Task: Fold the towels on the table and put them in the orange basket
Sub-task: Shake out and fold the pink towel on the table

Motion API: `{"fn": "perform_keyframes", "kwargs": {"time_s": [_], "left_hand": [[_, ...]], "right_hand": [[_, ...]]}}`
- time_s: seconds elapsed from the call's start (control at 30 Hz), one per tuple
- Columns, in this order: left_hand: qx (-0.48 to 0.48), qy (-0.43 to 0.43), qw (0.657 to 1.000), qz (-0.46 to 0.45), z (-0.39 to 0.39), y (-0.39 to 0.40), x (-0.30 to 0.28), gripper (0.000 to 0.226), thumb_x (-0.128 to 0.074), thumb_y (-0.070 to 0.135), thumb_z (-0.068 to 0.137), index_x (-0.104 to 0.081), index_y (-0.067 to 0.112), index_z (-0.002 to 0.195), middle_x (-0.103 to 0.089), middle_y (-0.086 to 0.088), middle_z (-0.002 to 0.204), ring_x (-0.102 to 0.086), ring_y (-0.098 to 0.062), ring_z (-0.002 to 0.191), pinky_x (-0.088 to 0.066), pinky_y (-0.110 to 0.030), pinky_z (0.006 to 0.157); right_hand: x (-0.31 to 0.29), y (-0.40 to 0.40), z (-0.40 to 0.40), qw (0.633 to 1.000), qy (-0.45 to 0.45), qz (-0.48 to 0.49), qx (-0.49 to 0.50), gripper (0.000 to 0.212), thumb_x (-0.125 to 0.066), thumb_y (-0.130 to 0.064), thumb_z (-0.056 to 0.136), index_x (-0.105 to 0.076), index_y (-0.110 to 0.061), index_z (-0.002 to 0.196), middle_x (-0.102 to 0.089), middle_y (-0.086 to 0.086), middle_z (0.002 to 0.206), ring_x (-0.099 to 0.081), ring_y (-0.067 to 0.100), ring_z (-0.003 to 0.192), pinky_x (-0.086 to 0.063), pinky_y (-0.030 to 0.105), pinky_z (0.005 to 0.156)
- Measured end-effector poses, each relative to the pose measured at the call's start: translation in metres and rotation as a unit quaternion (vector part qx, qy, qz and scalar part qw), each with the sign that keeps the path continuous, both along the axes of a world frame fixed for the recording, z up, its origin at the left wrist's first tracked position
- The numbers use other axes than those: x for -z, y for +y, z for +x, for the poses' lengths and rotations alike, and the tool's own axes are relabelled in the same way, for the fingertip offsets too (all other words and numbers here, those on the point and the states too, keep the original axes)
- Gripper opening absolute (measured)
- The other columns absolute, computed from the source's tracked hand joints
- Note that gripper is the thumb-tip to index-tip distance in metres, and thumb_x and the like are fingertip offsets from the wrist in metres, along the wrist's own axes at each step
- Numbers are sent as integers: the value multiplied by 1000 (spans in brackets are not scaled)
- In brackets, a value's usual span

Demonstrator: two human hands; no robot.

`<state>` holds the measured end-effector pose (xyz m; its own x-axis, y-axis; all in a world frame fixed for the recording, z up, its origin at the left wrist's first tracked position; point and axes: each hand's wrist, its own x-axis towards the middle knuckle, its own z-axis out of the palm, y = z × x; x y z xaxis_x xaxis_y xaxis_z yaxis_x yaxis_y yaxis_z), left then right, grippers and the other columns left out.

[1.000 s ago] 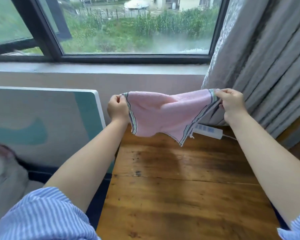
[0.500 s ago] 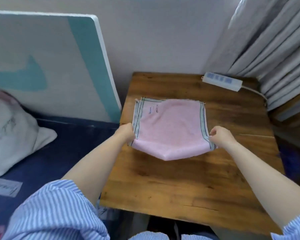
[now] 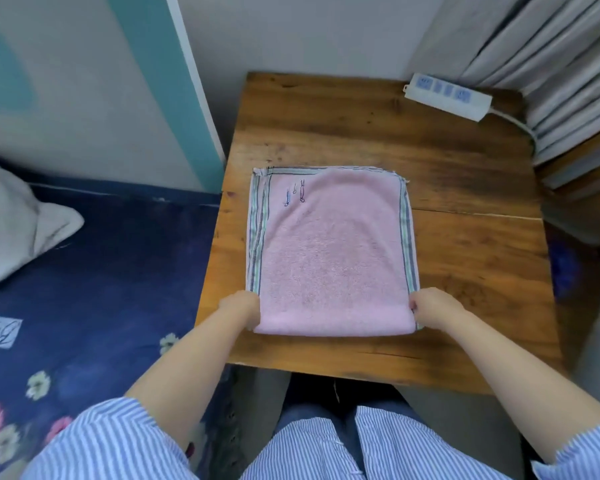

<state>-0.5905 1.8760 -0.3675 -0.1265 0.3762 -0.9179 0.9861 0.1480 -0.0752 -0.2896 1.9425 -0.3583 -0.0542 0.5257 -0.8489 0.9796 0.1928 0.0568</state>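
You are in the middle of the first fold: the pink towel lies flat on the wooden counter, in the centre of the frame, already doubled, with its rounded fold line along the lower edge, nearest to you. Your left hand holds the lower left corner of the towel and your right hand holds the lower right corner — the fingers of both are curled around the folded edge, though the fingertips themselves are hidden under the cloth. The striped borders run down the left and right sides and the top corners look quite well aligned. I judge the next move to be a second fold, probably bringing one side over the other, so you will need to let go of one corner and take a new hold without disturbing the layers. The orange basket is not visible anywhere in the frame, so I cannot say where the towel must go, and no other towels are in view. A white power strip rests at the upper right of the counter, well apart from the towel — its cable goes out of view near the curtain.
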Motion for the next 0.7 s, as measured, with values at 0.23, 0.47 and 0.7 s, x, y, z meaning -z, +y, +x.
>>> {"fn": "perform_keyframes", "kwargs": {"time_s": [0.23,0.47,0.7], "left_hand": [[14,-26,998,-52,11,21,-14,30,-38,6,93,-55,2,118,-59,-16,105,-53,-27,83,-47,-33,78],[-54,-36,989,136,18,86,-18,30,-31,9,93,-53,5,113,-56,-13,117,-52,-26,91,-48,-35,81],[-112,2,959,260,21,167,-13,29,-36,4,90,-51,5,114,-47,-13,122,-48,-31,111,-44,-35,81]], "right_hand": [[-3,31,-5,995,-48,-62,-56,20,-39,-9,91,-58,-11,90,-41,-2,67,-40,12,59,-31,18,49],[-7,103,-20,992,42,111,-37,22,-38,-16,93,-60,-12,90,-54,4,82,-53,19,74,-44,24,57],[4,161,-32,947,175,265,43,35,-42,-15,93,-49,-9,127,-51,12,126,-47,27,114,-46,35,89]]}}
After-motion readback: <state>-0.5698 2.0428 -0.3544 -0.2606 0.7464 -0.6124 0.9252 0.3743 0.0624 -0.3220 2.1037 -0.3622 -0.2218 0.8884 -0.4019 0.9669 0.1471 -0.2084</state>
